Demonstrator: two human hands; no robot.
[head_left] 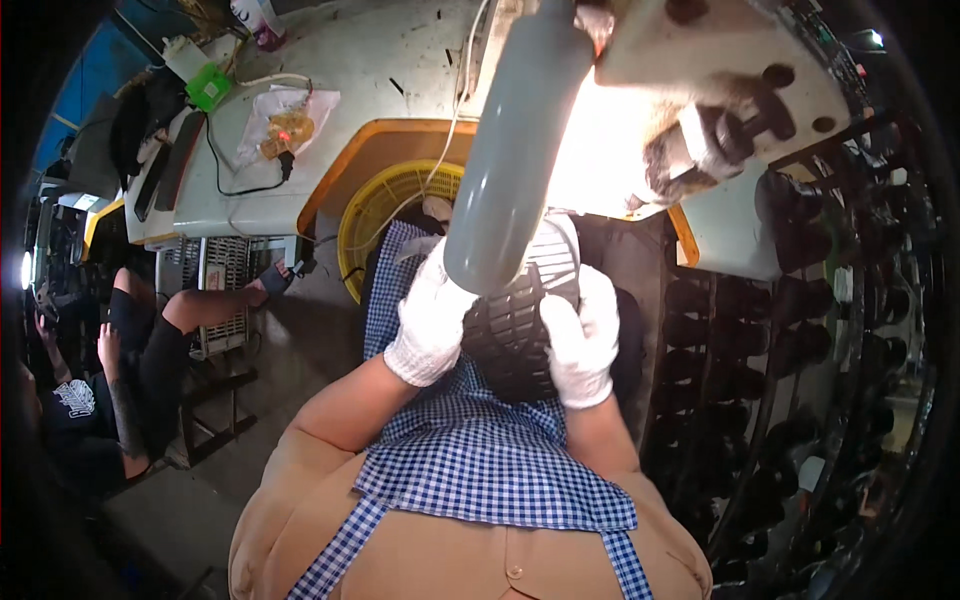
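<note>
A shoe with a black treaded sole (508, 345) is held up in front of my apron, its sole facing me. My left hand (432, 318), in a white knitted glove, grips the shoe's left edge; its fingertips are partly hidden behind a grey cylinder (515, 150). On the opposite edge my right hand (584, 338), gloved the same way, is closed round the shoe with the thumb lying on the sole. That cylinder hangs over the shoe's upper part and covers some of it. Bright light glares just behind it.
A yellow plastic basket (350, 240) stands under the cut-out of the white worktable (390, 85). A dark clamp-like machine part (715, 140) is at the upper right. Racks of dark shoes (745, 340) line the right. Another person (105, 390) sits at the left.
</note>
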